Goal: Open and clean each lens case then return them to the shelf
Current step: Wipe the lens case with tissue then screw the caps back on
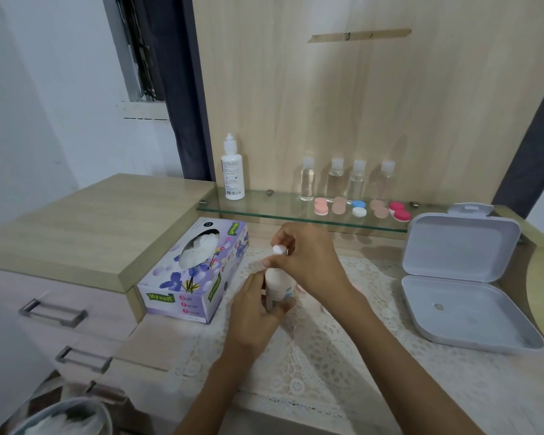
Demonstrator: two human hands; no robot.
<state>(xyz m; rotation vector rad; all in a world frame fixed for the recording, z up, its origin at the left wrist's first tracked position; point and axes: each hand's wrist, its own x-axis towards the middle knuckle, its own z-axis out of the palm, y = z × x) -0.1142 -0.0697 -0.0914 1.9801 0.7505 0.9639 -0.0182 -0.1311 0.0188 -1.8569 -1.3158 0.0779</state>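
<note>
**Step in hand (judged):** opening a small white bottle (275,279), presumably to get cleaning liquid.

**Hands:** The left hand (258,306) grips the bottle's body with its fingers curled round it. It holds the bottle upright above the lace mat (327,356), near the middle of the bench. The right hand (308,262) pinches the cap (278,249) between thumb and fingertips. Whether the cap is loosened cannot be told.

**Recommended practice:**
- Hold the body firmly without squeezing, since a soft bottle would likely spurt once open.
- Turn at the cap only and keep the bottle upright over the mat.
- Keep hold of the cap, which is small and would likely roll.

**Task items:** The lens cases (357,208) lie in a row of five along the front edge of the glass shelf (264,212), toward its right end. Their lids appear to be on. Pale pink shapes on the mat behind the right wrist are too hidden to identify.

**Surroundings:**
- A tall white bottle (233,171) stands at the shelf's left end.
- Four clear bottles (336,180) stand just behind the cases.
- A tissue box (195,277) sits at the bench's left edge, near the left hand.
- An open white box (462,277) sits at the right edge.

**Obstruction:** The clear bottles stand close behind the cases and could be toppled by a reach to the shelf.
</note>
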